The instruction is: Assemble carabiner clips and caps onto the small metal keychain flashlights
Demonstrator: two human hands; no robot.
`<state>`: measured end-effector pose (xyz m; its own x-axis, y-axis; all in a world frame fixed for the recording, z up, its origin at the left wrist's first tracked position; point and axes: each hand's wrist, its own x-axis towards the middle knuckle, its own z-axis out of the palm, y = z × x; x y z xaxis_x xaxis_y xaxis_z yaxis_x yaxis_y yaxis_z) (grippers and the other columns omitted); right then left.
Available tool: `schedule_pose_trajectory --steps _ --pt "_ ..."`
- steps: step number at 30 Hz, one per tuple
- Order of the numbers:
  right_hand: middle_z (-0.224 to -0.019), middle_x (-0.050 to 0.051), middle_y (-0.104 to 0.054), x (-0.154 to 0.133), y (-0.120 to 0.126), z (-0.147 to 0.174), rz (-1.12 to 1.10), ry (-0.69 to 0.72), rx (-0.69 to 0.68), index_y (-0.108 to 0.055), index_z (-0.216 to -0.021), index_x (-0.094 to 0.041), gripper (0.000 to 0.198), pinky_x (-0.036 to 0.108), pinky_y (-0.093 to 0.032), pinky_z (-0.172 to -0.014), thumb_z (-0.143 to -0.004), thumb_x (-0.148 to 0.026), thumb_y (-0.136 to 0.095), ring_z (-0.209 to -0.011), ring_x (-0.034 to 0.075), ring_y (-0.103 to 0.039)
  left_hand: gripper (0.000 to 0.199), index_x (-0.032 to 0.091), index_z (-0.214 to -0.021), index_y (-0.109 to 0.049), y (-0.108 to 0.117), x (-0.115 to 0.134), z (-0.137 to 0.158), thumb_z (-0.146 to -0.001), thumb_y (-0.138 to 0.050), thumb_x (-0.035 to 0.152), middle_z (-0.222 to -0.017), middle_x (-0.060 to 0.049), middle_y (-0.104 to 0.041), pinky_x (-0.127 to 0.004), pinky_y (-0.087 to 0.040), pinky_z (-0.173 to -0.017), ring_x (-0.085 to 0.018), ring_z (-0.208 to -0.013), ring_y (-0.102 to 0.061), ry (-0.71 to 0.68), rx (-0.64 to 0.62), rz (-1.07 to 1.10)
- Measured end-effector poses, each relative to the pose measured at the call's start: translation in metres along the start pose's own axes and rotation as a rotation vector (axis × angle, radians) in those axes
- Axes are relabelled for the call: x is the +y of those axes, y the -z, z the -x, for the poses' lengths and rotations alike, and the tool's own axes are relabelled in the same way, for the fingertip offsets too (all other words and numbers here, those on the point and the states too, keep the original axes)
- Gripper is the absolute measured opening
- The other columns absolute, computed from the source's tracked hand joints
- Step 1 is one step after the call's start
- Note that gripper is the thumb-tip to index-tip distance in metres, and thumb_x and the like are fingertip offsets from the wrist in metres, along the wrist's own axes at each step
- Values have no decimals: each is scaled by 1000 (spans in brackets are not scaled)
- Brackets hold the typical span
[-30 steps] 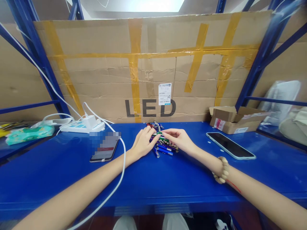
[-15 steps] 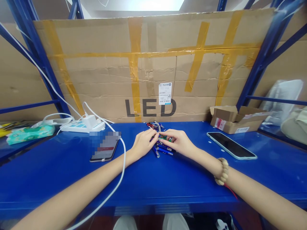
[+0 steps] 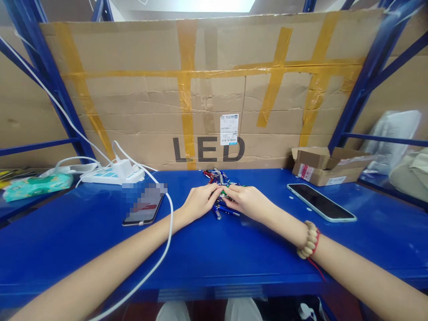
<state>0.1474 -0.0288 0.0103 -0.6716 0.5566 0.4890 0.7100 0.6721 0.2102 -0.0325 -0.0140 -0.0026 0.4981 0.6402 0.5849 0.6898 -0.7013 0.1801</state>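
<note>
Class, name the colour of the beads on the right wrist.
The beads are beige, as the head view shows.

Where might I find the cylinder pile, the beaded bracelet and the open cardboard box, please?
Cylinder pile [image 3: 230, 211]: head view, a front blue cylinder.
Beaded bracelet [image 3: 310, 243]: head view, middle beads.
Open cardboard box [image 3: 318, 174]: head view, front wall.

I saw a deep blue table [image 3: 207, 254] under a heap of slim tubes [image 3: 228, 210], mostly blue, with red, green and silver among them. The cardboard [image 3: 140, 98] behind was brown, crossed by amber tape [image 3: 185, 96] and lettered in black. One phone [image 3: 321, 201] had a black screen and pale mint rim. The bracelet [image 3: 307, 241] was beige, the wrist cord [image 3: 317, 269] red, the cable [image 3: 171, 217] white, the packet [image 3: 38, 186] mint with darker patches.
</note>
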Motion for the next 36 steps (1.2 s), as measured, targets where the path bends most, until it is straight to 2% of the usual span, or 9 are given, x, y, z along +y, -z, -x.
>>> schedule_pose_trajectory --steps 4,8,13,18,23,27,36 --pt "-80 9 -66 -5 2 -2 27 -41 -61 -59 -86 -12 17 25 -35 -53 -88 -22 -45 -65 16 -62 30 20 -79 -57 1 2 0 -92 -34 32 -75 0 -65 -21 -39 -59 -13 -69 -61 -3 2 -60" --pt "-77 8 -65 -5 2 -2 8 -55 -61 -58 -83 -14 16 24 -34 -53 -88 -22 -46 -63 15 -60 29 20 -80 -57 0 2 0 -92 -34 32 -76 0 -65 -21 -38 -58 -13 -70 -61 -18 8 -77" --pt "-73 6 -63 -2 1 -1 -59 -59 -9 -58 -80 -15 19 24 -35 -54 -89 -20 -42 -61 14 -58 29 20 -80 -57 0 2 0 -92 -34 32 -76 0 -65 -21 -39 -60 -13 -70 -61 -34 9 -62" --pt "-74 6 -61 2 -2 0 -223 -60 59 -60 -82 -15 20 23 -39 -59 -89 -21 -42 -65 14 -56 27 21 -83 -55 1 1 0 -92 -33 33 -77 0 -65 -22 -42 -62 -13 -70 -61 -33 -5 -7" --pt "-69 5 -57 11 -4 0 -297 -132 163 -62 -87 -14 26 24 -39 -59 -91 -27 -39 -61 13 -51 24 23 -100 -53 1 3 -1 -91 -36 37 -86 1 -68 -22 -45 -63 -15 -74 -65 15 12 19" --pt "-67 4 -54 16 -5 1 -307 -199 270 -64 -90 -14 32 24 -37 -58 -92 -32 -37 -59 13 -48 29 24 -113 -51 -1 3 0 -90 -38 37 -96 0 -69 -24 -48 -65 -17 -77 -67 8 35 -28" --pt "-64 3 -52 14 -6 1 -324 -214 273 -62 -84 -15 34 24 -35 -56 -92 -33 -35 -56 12 -46 33 22 -111 -59 -7 -4 1 -90 -39 38 -82 -4 -72 -22 -46 -55 -15 -61 -65 -116 134 -137"
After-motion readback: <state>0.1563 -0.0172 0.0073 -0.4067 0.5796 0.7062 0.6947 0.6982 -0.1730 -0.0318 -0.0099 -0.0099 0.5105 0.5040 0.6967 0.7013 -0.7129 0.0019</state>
